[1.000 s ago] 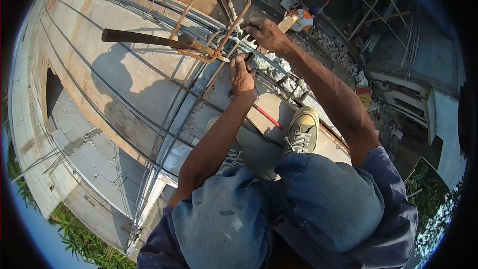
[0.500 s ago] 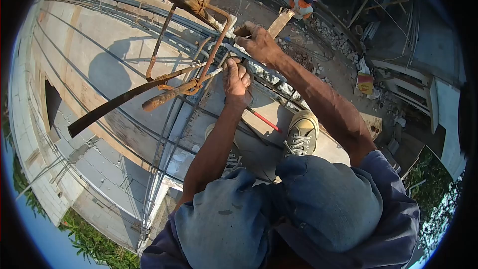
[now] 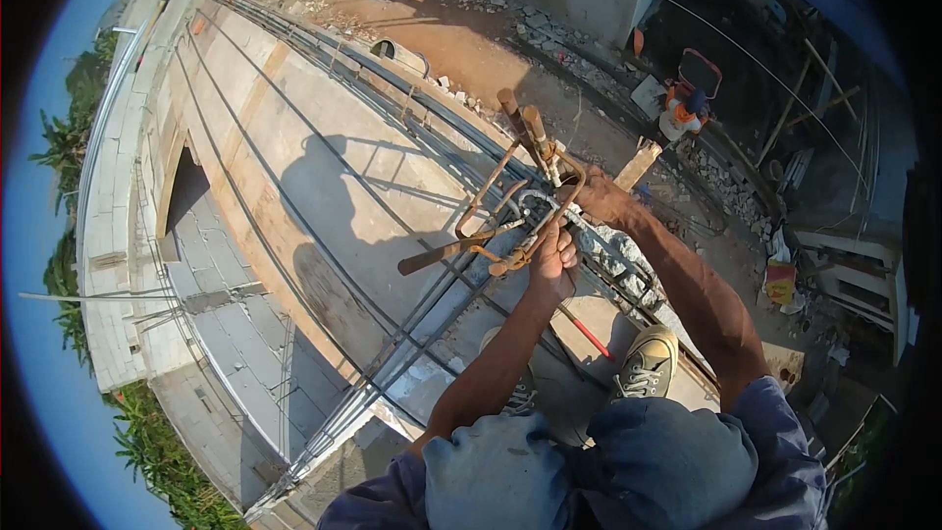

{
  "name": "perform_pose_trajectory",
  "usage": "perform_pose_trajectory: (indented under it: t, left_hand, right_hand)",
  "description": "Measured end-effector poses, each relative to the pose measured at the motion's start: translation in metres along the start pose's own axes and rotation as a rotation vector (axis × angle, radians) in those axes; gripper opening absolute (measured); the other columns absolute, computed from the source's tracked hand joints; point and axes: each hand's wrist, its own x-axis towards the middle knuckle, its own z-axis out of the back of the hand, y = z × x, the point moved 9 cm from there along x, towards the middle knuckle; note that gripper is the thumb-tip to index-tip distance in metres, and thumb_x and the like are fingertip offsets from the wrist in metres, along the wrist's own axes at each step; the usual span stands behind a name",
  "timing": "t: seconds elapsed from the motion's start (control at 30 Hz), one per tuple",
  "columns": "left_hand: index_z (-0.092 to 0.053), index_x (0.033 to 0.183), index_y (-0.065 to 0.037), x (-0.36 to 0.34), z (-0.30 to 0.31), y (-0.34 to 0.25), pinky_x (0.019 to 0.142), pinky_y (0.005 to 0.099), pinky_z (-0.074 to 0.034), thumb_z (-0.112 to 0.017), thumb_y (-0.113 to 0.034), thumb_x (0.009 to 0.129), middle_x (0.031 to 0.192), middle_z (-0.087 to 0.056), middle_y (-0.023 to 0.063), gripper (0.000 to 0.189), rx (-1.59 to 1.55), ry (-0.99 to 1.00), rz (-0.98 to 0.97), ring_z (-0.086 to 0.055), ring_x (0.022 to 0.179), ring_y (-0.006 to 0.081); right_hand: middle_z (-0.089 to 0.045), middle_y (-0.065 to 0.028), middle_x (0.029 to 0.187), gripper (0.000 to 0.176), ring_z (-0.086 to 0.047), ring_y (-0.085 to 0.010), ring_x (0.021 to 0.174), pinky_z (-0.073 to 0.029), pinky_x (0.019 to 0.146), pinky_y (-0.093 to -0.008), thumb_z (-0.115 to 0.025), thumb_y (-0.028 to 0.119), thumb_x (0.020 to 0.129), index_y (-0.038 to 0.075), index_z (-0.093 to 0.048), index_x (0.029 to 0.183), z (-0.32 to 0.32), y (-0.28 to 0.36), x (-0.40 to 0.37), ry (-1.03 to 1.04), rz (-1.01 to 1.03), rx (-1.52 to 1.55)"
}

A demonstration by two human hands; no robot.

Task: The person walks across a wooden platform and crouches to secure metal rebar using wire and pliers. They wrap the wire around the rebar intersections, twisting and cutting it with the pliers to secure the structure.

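My left hand (image 3: pixel 555 263) is closed, thumb up and fingers curled, right beside a rusty stirrup (image 3: pixel 581 186) that ties several upright column bars (image 3: pixel 538 132). Just beyond it, my right hand (image 3: pixel 601 196) has its fingers bent in at the foot of these bars, partly hidden behind the stirrup. What the two hands grip is too small to make out. A cut bar end (image 3: pixel 432 257) sticks out toward the left. Below my left hand, a red-handled tool (image 3: pixel 589 336) lies by my shoe (image 3: pixel 648 363).
Long steel bars (image 3: pixel 294 191) run over the formwork boards (image 3: pixel 324 157) on the left. A wooden stick (image 3: pixel 640 165) stands beyond my right hand. Far below, a person (image 3: pixel 685 110) is near rubble and a wheelbarrow (image 3: pixel 701 71). Block walls (image 3: pixel 231 319) drop away at left.
The view has swung left and up, so the bars and both hands appear further right and lower. Both hands remain at the foot of the bars, the right now more covered by the stirrup.
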Motion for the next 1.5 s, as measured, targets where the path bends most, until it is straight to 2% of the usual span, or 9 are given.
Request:
perform_pose_trajectory:
  t: [0.33, 0.37, 0.53, 0.8, 1.07, 1.17, 1.27, 1.37, 1.5]
  left_hand:
    - [-0.061, 0.095, -0.017, 0.013, 0.003, 0.009, 0.037, 0.0175, -0.033, -0.057, -0.029, 0.095, 0.066, -0.045, -0.0072, 0.013, -0.386, -0.147, -0.020, -0.045, 0.051, 0.0041]
    - [-0.061, 0.091, -0.017, 0.015, 0.018, -0.018, 0.037, 0.0172, -0.033, -0.057, -0.031, 0.095, 0.065, -0.046, -0.0077, 0.015, 0.262, -0.256, -0.327, -0.045, 0.050, 0.0030]
    - [-0.063, 0.090, -0.017, 0.002, -0.024, 0.003, 0.038, 0.0151, -0.032, -0.056, -0.035, 0.095, 0.067, -0.052, -0.0092, 0.020, -0.374, -0.284, 0.036, -0.041, 0.046, 0.0004]
    - [-0.049, 0.127, -0.007, 0.006, -0.025, 0.006, 0.101, 0.0378, -0.042, -0.043, -0.039, 0.098, 0.126, -0.053, 0.0089, 0.043, -0.412, -0.224, 0.063, -0.052, 0.118, 0.0221]
    - [-0.048, 0.128, -0.011, 0.030, 0.005, 0.018, 0.093, 0.0350, -0.048, -0.041, -0.034, 0.100, 0.119, -0.056, 0.0052, 0.037, -0.390, -0.042, 0.027, -0.056, 0.108, 0.0177]
    - [-0.053, 0.119, -0.011, 0.016, -0.046, -0.005, 0.083, 0.0329, -0.052, -0.047, -0.032, 0.098, 0.110, -0.060, 0.0029, 0.031, -0.756, 0.950, -0.004, -0.060, 0.098, 0.0163]
    - [-0.054, 0.115, -0.011, 0.016, -0.045, -0.006, 0.080, 0.0324, -0.053, -0.049, -0.030, 0.097, 0.107, -0.061, 0.0024, 0.027, -0.760, 0.886, 0.028, -0.061, 0.095, 0.0160]
    - [-0.057, 0.106, -0.013, 0.008, -0.025, 0.001, 0.067, 0.0205, -0.049, -0.046, -0.026, 0.099, 0.093, -0.059, -0.0010, 0.019, -0.324, -0.209, 0.031, -0.058, 0.080, 0.0040]
    - [-0.056, 0.110, -0.012, 0.009, -0.033, -0.004, 0.072, 0.0228, -0.048, -0.047, -0.025, 0.098, 0.098, -0.058, 0.0009, 0.020, -0.312, -0.181, 0.000, -0.057, 0.085, 0.0068]
  right_hand:
    - [-0.043, -0.0091, 0.084, 0.021, -0.050, -0.0249, 0.085, -0.043, 0.073, -0.0401, -0.065, 0.017, 0.076, 0.008, -0.062, 0.095, -0.005, 0.000, -0.002, -0.359, 0.287, -0.197]
    - [-0.042, -0.0097, 0.083, 0.021, -0.050, -0.0270, 0.083, -0.043, 0.073, -0.0413, -0.065, 0.018, 0.077, 0.008, -0.062, 0.095, -0.006, -0.001, -0.003, -0.455, 0.281, -0.197]
    - [-0.058, -0.0221, 0.092, 0.030, -0.058, -0.0408, 0.089, -0.045, 0.074, -0.0472, -0.064, 0.021, 0.080, 0.005, -0.059, 0.104, -0.012, 0.007, -0.027, -0.674, 0.187, -0.313]
    - [-0.059, -0.0192, 0.091, 0.030, -0.059, -0.0384, 0.084, -0.047, 0.075, -0.0458, -0.068, 0.017, 0.077, 0.004, -0.056, 0.101, -0.017, 0.020, -0.030, -0.716, 0.257, -0.285]
    - [-0.061, -0.0202, 0.084, 0.028, -0.062, -0.0328, 0.078, -0.048, 0.072, -0.0418, -0.068, 0.013, 0.075, -0.001, -0.056, 0.097, -0.001, 0.021, -0.029, -0.679, 0.220, -0.151]
    - [-0.063, -0.0195, 0.073, 0.026, -0.062, -0.0267, 0.066, -0.050, 0.066, -0.0389, -0.070, 0.015, 0.075, -0.002, -0.058, 0.091, -0.009, 0.001, -0.011, -0.358, 0.004, 0.098]
    - [-0.061, -0.0201, 0.078, 0.024, -0.062, -0.0314, 0.072, -0.049, 0.069, -0.0410, -0.067, 0.011, 0.075, -0.001, -0.058, 0.092, -0.011, 0.008, -0.013, -0.423, 0.041, 0.051]
    - [-0.059, -0.0210, 0.083, 0.021, -0.060, -0.0367, 0.080, -0.048, 0.073, -0.0448, -0.064, 0.007, 0.072, 0.000, -0.057, 0.091, -0.013, 0.019, -0.023, -0.740, 0.164, -0.254]
    - [-0.057, -0.0223, 0.092, 0.034, -0.057, -0.0405, 0.090, -0.045, 0.077, -0.0469, -0.063, 0.009, 0.074, 0.001, -0.052, 0.105, -0.014, 0.026, -0.039, -0.803, 0.181, -0.197]
